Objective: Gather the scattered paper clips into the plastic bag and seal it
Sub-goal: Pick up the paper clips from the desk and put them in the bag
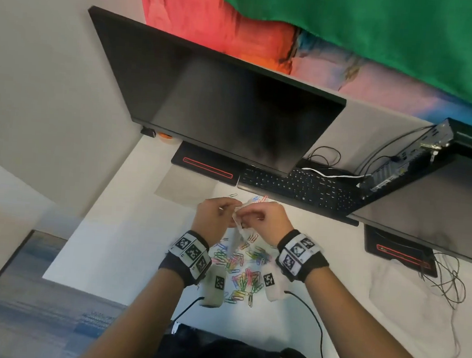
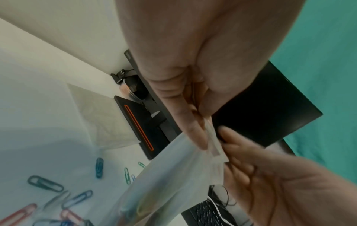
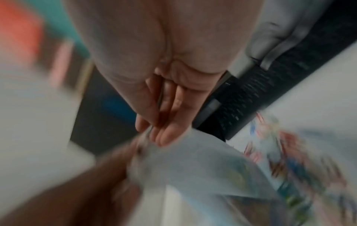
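Over the white desk, both hands hold up a clear plastic bag by its top edge. My left hand pinches the strip from the left, and my right hand pinches it from the right. In the left wrist view the left hand's fingers clamp the bag at its mouth, with the right hand close beside. The right wrist view is blurred; it shows the right hand's fingertips on the bag. Several coloured paper clips lie scattered on the desk under the hands.
A dark monitor stands behind the hands, its base and a black keyboard just beyond the clips. A second monitor, a small computer box and loose cables sit to the right. A few clips lie near the keyboard.
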